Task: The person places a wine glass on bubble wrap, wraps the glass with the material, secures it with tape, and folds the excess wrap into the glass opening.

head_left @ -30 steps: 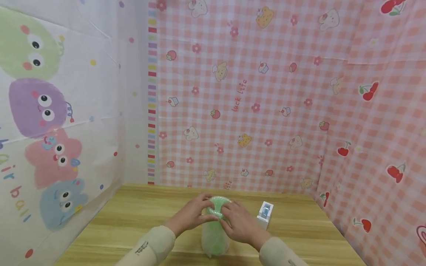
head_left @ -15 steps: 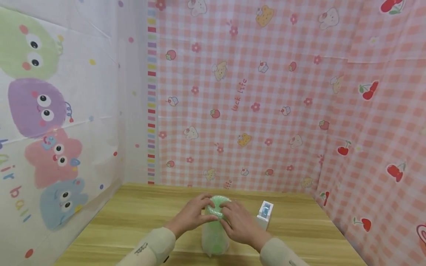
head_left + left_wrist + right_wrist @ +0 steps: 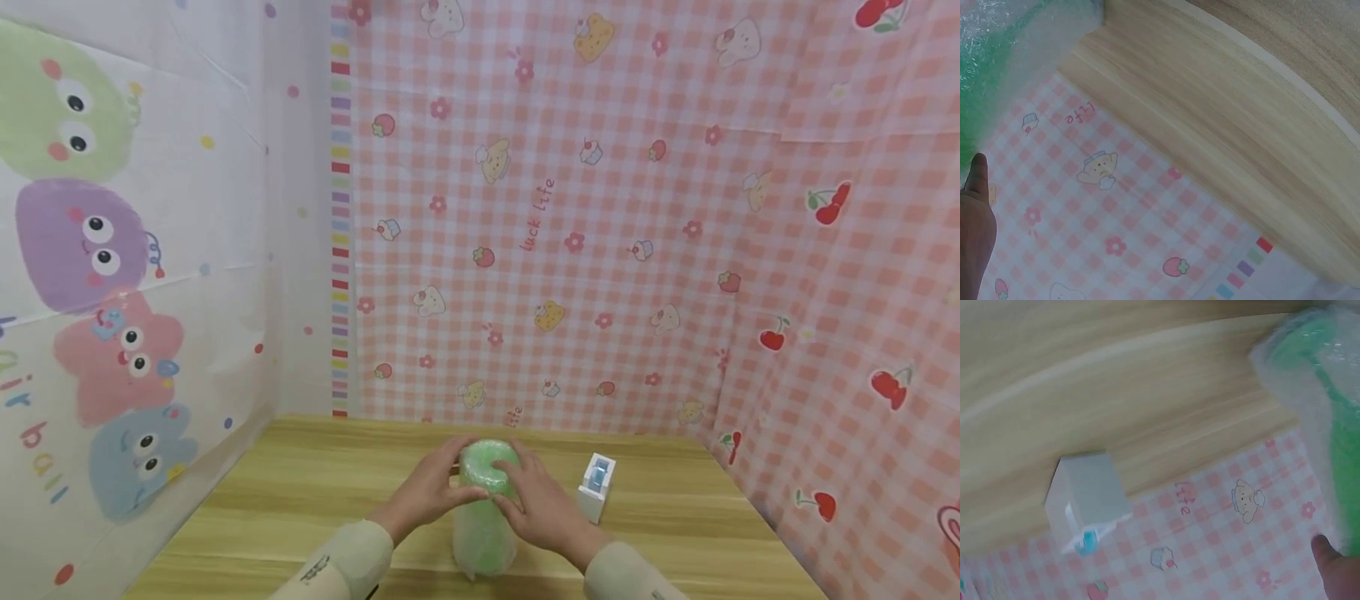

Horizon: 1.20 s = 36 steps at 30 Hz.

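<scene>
A green cylinder in clear bubble wrap (image 3: 483, 533) stands upright on the table, near its front middle. My left hand (image 3: 429, 485) holds the upper end from the left, thumb in front and fingers reaching round behind. From the right, my right hand (image 3: 546, 502) grips the same end, with fingers bent over the top and the thumb at the front. The wrap (image 3: 997, 62) fills a corner of the left wrist view, with one digit of the left hand against it. In the right wrist view, the green cylinder (image 3: 1347, 469) shows at the right edge. What the wrap encloses is unclear.
To the right of the cylinder, a white tape dispenser (image 3: 593, 502) with a blue core stands on the wood-grain table (image 3: 315, 500). Behind hangs a pink checked cloth (image 3: 540, 275). A white sheet with cartoon figures (image 3: 232, 317) covers the left side.
My left fingers have moved from the top of the cylinder to its left and rear side, baring more of the top. The right fingers have shifted slightly; the cylinder stays in place.
</scene>
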### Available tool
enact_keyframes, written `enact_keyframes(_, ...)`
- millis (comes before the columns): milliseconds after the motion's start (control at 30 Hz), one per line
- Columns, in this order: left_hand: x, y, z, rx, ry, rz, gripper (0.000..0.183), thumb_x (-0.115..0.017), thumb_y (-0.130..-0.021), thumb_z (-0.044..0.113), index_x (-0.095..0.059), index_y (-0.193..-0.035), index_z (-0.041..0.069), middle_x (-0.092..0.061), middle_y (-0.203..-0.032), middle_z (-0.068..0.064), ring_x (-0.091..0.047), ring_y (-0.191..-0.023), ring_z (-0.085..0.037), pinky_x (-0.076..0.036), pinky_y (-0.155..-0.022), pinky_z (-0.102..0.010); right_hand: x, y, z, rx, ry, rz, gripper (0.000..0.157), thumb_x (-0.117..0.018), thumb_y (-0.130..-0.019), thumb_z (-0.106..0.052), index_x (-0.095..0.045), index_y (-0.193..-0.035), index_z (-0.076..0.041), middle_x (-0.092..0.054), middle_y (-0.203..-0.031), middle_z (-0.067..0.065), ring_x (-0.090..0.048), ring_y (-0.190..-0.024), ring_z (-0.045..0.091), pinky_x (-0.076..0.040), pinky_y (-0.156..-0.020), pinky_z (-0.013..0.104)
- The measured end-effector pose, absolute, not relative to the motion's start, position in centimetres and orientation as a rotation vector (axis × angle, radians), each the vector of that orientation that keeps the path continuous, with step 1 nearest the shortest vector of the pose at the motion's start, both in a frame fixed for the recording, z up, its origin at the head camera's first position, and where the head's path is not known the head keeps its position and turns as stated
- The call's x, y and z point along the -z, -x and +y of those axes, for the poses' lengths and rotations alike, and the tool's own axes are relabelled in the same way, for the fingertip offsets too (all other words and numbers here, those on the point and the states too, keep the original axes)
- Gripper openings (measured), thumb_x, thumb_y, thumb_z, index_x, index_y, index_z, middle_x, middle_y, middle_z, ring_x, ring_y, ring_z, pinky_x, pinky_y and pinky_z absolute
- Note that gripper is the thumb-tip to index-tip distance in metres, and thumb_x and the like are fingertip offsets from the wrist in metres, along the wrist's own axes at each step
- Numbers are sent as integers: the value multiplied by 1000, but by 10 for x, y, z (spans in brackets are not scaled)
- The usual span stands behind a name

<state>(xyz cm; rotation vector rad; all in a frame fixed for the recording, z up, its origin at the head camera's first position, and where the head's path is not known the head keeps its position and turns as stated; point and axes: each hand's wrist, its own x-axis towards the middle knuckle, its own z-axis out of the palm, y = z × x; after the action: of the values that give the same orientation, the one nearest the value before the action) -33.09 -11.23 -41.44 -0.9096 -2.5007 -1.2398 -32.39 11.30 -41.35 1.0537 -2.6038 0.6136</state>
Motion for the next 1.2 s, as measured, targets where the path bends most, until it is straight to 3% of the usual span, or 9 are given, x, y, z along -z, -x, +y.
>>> enact_keyframes(133, 413, 329, -112, 1271, 878, -2523, 85, -76, -87, 34, -31, -152, 2, -50, -143, -17, -57, -122, -34, -50, -99, -43, 412, 324, 116, -931, -955, -2663, 69, -62, -98, -38, -34, -151, -4, -34, -152, 25, -42, -133, 44, -40, -103, 62)
enact_keyframes(233, 412, 327, -110, 1301, 857, -2534, 87, -76, -89, 34, -27, -154, 4, -47, -146, -18, -56, -123, -35, -49, -99, -46, 412, 324, 118, -1081, -910, -2658, 78, -65, -96, -39, -26, -154, -3, -42, -148, 21, -48, -129, 40, -40, -104, 61)
enact_keyframes(400, 413, 322, -105, 1340, 810, -2551, 92, -77, -87, 32, -21, -156, 8, -36, -154, -17, -48, -130, -33, -46, -103, -47, 413, 322, 120, -1204, -873, -2643, 89, -67, -94, -40, -16, -157, -4, -38, -152, 20, -47, -131, 40, -37, -105, 62)
enact_keyframes(600, 416, 319, -101, 1348, 769, -2551, 102, -79, -85, 35, -14, -158, 8, -24, -159, -21, -44, -133, -40, -46, -102, -52, 414, 321, 121, -1275, -833, -2600, 97, -71, -90, -39, -11, -158, -4, -37, -153, 23, -47, -129, 43, -38, -102, 65)
enact_keyframes(867, 418, 319, -101, 1373, 747, -2560, 108, -79, -84, 41, -7, -159, 13, -20, -160, -21, -45, -130, -44, -45, -101, -56, 416, 322, 124, -1281, -787, -2615, 100, -74, -86, -40, -12, -159, -11, -41, -151, 19, -46, -131, 42, -37, -101, 69)
enact_keyframes(1000, 420, 318, -103, 1385, 724, -2569, 99, -70, -90, 48, -8, -160, 15, -20, -161, -20, -40, -134, -45, -40, -104, -61, 416, 320, 126, -1273, -783, -2630, 101, -74, -86, -40, -11, -160, -12, -40, -152, 18, -45, -132, 41, -35, -100, 71)
enact_keyframes(1200, 424, 315, -114, 1397, 667, -2544, 73, -50, -102, 44, -17, -159, 13, -25, -159, -19, -34, -139, -45, -38, -102, -66, 418, 318, 131, -1310, -760, -2631, 98, -74, -87, -40, -14, -158, -8, -39, -152, 20, -43, -133, 44, -37, -101, 69)
